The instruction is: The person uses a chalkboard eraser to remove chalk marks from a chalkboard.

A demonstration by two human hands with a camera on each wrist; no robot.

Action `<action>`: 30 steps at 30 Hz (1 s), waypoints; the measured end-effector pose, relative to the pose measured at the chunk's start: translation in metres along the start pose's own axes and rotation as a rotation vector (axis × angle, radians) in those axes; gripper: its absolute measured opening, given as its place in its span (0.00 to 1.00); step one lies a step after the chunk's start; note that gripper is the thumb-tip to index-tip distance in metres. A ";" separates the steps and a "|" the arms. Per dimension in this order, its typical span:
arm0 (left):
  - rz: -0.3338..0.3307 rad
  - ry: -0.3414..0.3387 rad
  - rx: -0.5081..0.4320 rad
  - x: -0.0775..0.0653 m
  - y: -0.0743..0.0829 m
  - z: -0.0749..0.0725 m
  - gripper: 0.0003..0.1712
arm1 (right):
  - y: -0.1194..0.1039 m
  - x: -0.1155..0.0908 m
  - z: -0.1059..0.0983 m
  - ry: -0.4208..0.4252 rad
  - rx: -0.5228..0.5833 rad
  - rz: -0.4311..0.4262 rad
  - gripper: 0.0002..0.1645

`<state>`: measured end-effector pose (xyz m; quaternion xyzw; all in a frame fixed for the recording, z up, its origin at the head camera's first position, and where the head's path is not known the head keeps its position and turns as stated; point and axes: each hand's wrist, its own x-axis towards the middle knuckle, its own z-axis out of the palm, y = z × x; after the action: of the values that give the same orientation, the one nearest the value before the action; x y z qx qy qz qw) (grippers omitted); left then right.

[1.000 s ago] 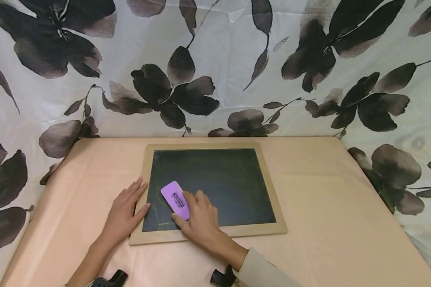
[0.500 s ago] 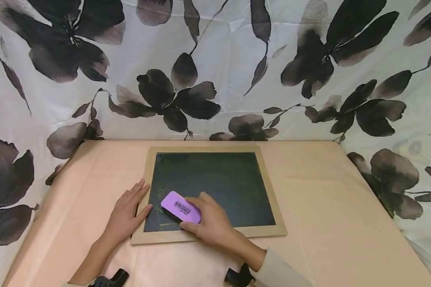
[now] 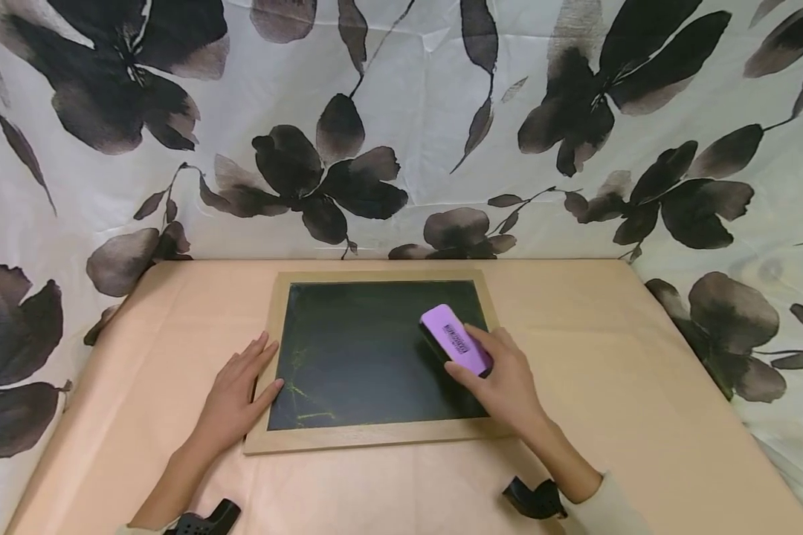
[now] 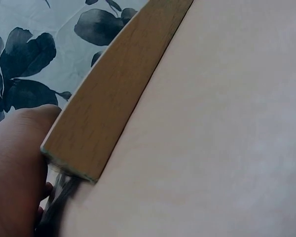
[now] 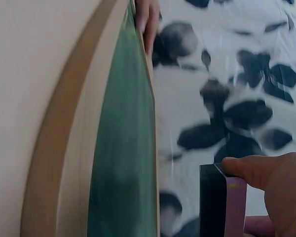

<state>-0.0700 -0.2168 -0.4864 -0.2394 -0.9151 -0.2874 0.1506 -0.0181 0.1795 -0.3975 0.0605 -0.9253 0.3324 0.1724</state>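
Note:
A wood-framed chalkboard (image 3: 368, 349) lies on the table, with faint yellow chalk marks (image 3: 314, 416) toward its lower left corner. Between thumb and fingers, my right hand (image 3: 508, 383) grips a purple magnetic eraser (image 3: 453, 336) over the board's right part. In the right wrist view, a gap separates the eraser's dark felt (image 5: 212, 202) from the green-looking board surface (image 5: 126, 148). My left hand (image 3: 229, 401) rests at the frame's left edge, fingers fairly straight and touching the wood. Only part of that hand (image 4: 15, 168) shows in the left wrist view, beside the frame (image 4: 103, 94).
A peach cloth (image 3: 616, 386) covers the table. Behind and at both sides hangs a white curtain (image 3: 435, 96) with dark flower prints. Black wrist-worn devices (image 3: 535, 498) sit on both wrists, near the front edge of the head view.
My right hand has carried the eraser from the board's lower left across to its right side, off the surface. The left hand has stayed at the frame's left edge.

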 end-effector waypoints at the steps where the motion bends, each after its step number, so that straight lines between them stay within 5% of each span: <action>1: 0.000 -0.002 -0.005 0.000 0.000 0.001 0.36 | 0.007 0.001 -0.004 0.018 -0.010 0.010 0.38; 12: -0.001 0.000 -0.010 -0.004 -0.002 0.000 0.37 | 0.077 0.000 -0.040 0.185 -0.086 0.195 0.37; 18: -0.006 -0.014 -0.011 -0.001 0.000 0.001 0.37 | 0.113 -0.004 -0.046 0.181 -0.103 0.246 0.37; 30: -0.016 -0.036 -0.006 -0.001 -0.003 -0.001 0.37 | 0.135 -0.006 -0.039 0.194 -0.187 0.308 0.39</action>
<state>-0.0708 -0.2197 -0.4868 -0.2374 -0.9187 -0.2872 0.1310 -0.0320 0.3085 -0.4524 -0.1303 -0.9294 0.2719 0.2129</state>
